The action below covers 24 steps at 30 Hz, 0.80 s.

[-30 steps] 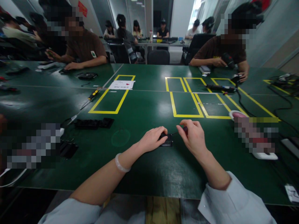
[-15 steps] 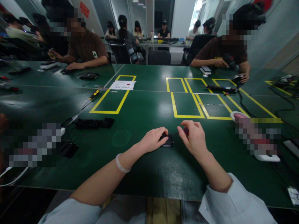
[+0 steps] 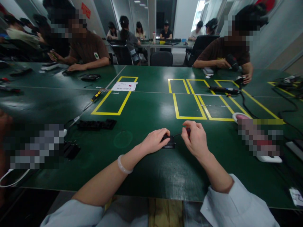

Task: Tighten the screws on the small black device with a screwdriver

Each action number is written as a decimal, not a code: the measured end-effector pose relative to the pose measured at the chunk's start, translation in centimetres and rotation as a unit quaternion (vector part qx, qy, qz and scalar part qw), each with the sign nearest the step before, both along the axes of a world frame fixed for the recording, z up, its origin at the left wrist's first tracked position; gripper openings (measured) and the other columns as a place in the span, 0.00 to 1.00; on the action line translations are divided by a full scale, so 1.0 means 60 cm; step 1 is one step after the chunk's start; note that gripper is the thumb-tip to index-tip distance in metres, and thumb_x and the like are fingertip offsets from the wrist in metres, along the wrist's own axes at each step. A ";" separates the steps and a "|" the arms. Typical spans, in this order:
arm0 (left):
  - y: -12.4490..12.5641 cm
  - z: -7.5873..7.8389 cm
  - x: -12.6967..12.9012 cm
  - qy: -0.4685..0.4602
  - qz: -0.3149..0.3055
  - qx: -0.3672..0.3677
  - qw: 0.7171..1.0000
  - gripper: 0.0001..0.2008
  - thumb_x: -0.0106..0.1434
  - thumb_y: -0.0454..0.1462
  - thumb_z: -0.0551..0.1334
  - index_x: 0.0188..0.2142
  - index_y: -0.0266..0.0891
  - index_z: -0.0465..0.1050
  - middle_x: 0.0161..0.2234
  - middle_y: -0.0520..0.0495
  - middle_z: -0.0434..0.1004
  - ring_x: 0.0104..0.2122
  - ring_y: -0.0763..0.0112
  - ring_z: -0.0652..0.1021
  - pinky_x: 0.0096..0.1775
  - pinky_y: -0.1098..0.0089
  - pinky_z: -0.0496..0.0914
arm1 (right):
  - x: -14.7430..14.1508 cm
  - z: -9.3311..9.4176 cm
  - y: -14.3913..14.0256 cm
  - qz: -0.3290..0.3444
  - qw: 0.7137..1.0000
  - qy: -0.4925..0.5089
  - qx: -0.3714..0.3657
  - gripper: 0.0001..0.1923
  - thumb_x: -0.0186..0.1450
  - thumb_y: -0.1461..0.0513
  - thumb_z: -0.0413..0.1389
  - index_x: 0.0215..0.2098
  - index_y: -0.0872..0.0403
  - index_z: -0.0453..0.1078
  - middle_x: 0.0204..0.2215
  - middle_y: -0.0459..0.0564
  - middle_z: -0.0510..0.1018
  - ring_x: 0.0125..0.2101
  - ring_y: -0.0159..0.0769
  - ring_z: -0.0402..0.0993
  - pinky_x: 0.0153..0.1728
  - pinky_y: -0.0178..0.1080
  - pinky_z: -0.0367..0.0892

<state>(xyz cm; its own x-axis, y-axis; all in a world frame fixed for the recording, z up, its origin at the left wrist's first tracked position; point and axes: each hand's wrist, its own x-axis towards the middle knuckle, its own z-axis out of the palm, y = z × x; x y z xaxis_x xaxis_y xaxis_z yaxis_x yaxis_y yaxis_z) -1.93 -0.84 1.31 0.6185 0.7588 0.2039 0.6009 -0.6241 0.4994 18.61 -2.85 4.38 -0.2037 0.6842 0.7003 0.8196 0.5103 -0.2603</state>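
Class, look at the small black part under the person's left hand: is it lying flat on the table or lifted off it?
Lying flat. The small black part rests on the green table, left hand on top of it.

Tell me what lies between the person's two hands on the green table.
In the head view, a small black part under the left hand, with a thin tool running to the right hand.

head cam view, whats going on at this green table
A person seated at the green table presses their left hand on a small black part, holding it flat. Their right hand pinches a thin tool with a reddish handle, its tip pointed at the part. Black trays lie to the left. Across the table, other people handle their own items.
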 end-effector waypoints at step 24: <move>0.000 0.004 0.000 -0.010 -0.004 -0.011 1.000 0.07 0.67 0.39 0.54 0.43 0.41 0.64 0.41 0.47 0.73 0.41 0.66 0.75 0.44 0.66 0.69 | 0.000 0.000 0.000 0.017 1.000 0.006 0.003 0.05 0.67 0.62 0.49 0.40 0.52 0.64 0.27 0.46 0.74 0.26 0.34 0.67 0.35 0.39 0.62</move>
<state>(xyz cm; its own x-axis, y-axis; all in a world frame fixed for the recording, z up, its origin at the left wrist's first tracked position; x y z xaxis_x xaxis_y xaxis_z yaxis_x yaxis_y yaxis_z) -1.94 -0.84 1.55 0.6212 0.7577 0.2000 0.5848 -0.6181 0.5253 18.59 -2.82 4.36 -0.2193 0.6723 0.7070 0.7986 0.5400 -0.2658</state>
